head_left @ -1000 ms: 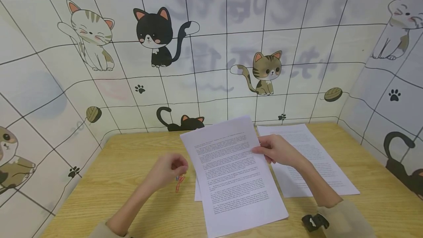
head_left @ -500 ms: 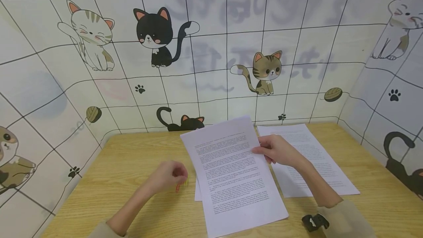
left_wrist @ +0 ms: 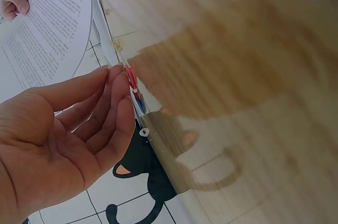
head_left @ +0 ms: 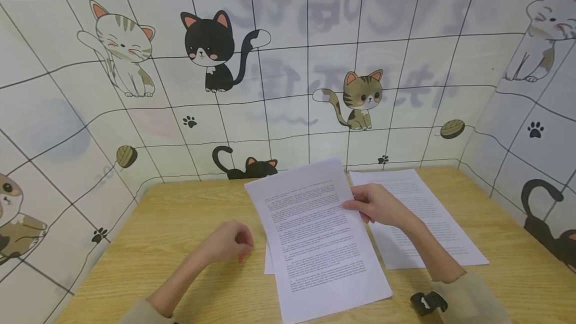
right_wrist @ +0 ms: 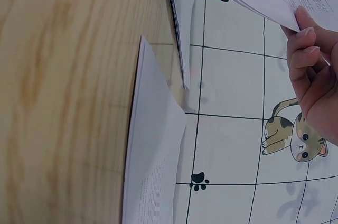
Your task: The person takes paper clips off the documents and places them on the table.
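My right hand (head_left: 380, 205) pinches the right edge of a raised, tilted stack of printed paper (head_left: 315, 234), thumb on the printed face and fingers behind. In the right wrist view its layered edge bends. Left of the paper, my left hand (head_left: 231, 241) is low over the table, fingers curved and thumb tip near the index tip. Just at those fingertips, in the left wrist view, lie small red and blue pieces (left_wrist: 133, 84) that look like paper clips, with a yellow one (left_wrist: 117, 45) beyond. Whether the fingertips grip one is hidden.
Another printed stack (head_left: 450, 239) lies flat on the right of the wooden table (head_left: 180, 214). A white sheet corner (head_left: 269, 261) shows under the raised paper. A cat-patterned wall covering (head_left: 288, 129) encloses the back and sides.
My left hand has moved slightly down toward the table, over the coloured pieces, which are now mostly covered by it in the head view. The right hand and its paper stay in place.
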`<act>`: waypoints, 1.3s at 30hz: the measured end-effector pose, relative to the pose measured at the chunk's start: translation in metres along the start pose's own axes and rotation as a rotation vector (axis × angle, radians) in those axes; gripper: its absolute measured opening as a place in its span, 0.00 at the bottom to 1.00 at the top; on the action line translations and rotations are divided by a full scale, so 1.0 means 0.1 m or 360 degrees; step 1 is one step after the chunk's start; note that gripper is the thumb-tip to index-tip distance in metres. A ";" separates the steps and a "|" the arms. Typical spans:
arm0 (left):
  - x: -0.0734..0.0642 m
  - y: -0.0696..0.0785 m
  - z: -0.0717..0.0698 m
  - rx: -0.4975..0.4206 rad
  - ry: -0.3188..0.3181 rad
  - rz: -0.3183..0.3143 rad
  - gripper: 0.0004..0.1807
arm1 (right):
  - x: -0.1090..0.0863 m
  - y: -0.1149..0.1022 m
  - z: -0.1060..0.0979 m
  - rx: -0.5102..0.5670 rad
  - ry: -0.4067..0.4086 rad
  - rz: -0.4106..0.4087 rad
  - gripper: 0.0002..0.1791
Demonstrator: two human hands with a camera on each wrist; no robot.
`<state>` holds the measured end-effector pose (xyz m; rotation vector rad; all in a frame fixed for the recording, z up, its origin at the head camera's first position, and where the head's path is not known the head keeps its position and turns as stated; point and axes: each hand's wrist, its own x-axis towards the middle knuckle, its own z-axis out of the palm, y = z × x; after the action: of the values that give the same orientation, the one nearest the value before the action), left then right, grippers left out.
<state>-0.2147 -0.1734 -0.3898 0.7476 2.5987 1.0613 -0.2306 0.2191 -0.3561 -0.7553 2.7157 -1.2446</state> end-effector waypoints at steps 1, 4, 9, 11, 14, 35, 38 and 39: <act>0.00 0.00 0.00 -0.0006 -0.0004 0.0004 0.04 | 0.00 0.00 0.00 0.0001 0.0000 0.0002 0.09; -0.01 0.00 -0.02 -0.0026 -0.0010 0.0026 0.04 | 0.00 0.00 0.00 0.0003 -0.0002 0.0008 0.09; -0.02 0.01 -0.04 -0.0003 0.0029 0.0019 0.03 | 0.00 0.00 0.00 -0.0003 -0.0001 0.0008 0.09; -0.02 0.01 -0.06 0.0015 0.0057 0.0008 0.03 | 0.00 0.00 0.00 -0.0001 -0.0001 0.0008 0.09; -0.01 0.01 -0.07 0.0009 0.0104 -0.0017 0.03 | 0.00 0.00 0.00 0.0001 0.0001 0.0010 0.09; 0.06 0.22 -0.06 -0.0300 0.0433 -0.0057 0.20 | 0.01 0.00 0.00 0.0083 0.0041 0.0006 0.10; 0.09 0.26 -0.04 -0.0324 0.0437 -0.0032 0.20 | 0.01 0.01 0.00 0.0092 0.0063 -0.0008 0.10; 0.09 0.27 -0.03 -0.0336 0.0429 -0.0007 0.20 | 0.01 0.02 -0.01 0.0098 0.0071 -0.0013 0.10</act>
<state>-0.2138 -0.1537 -0.3685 0.5841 2.6404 1.4994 -0.2325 0.2202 -0.3569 -0.7413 2.6975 -1.3563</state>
